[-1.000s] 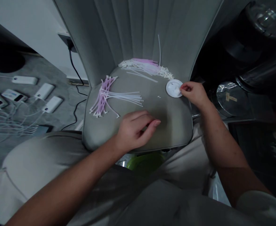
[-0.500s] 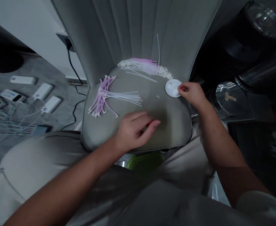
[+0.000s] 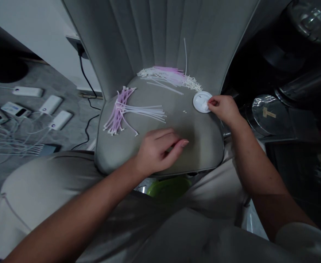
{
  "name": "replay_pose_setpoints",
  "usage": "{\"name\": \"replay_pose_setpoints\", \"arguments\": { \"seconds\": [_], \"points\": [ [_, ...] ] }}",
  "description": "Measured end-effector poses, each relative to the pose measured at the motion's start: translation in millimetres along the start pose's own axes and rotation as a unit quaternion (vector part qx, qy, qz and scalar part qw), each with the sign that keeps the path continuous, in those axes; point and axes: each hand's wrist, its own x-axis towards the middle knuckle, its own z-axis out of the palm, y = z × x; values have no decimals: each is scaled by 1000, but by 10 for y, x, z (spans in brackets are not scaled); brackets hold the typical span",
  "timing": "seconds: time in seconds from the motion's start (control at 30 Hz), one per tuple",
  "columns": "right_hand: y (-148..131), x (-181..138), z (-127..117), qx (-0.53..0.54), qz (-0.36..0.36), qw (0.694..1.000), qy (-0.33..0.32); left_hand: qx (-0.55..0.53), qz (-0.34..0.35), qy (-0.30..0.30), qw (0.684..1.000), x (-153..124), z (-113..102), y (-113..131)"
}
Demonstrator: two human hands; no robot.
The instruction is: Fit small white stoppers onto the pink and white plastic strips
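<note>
My right hand (image 3: pixel 225 109) is at the right rim of a small round white dish (image 3: pixel 197 106), thumb and fingertips pinched together over its edge. Small whitish bits lie in the dish; what the pinch holds, if anything, is too small to make out. Low over the front of the seat, my left hand (image 3: pixel 157 150) is loosely curled, thumb near the index finger, with nothing visible in it. Left of centre lies a bundle of purple and white plastic sticks (image 3: pixel 119 109), crossed, with small white end pieces. Behind it is a pile of white and pink sticks (image 3: pixel 167 76).
Everything lies on a grey padded chair seat (image 3: pixel 174 106). One loose stick (image 3: pixel 185 56) leans on the backrest, and tiny white pieces (image 3: pixel 184 111) lie mid-seat. White chargers (image 3: pixel 51 105) and cables are on the floor at left. Metal canisters (image 3: pixel 267 113) stand at right.
The view has shifted very slightly. Both hands keep nearly the same pose and place, and the sticks and dish have not visibly moved on the seat.
</note>
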Motion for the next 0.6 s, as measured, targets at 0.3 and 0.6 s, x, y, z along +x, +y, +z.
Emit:
{"name": "replay_pose_setpoints", "arguments": {
  "seconds": [0.3,0.6],
  "points": [
    [-20,8,10,-18,0,1000,-6,-5,-15,2,1000,-7,12,1],
    [-43,4,15,-34,3,999,-8,-11,-2,7,1000,-7,27,-13]
  ]
}}
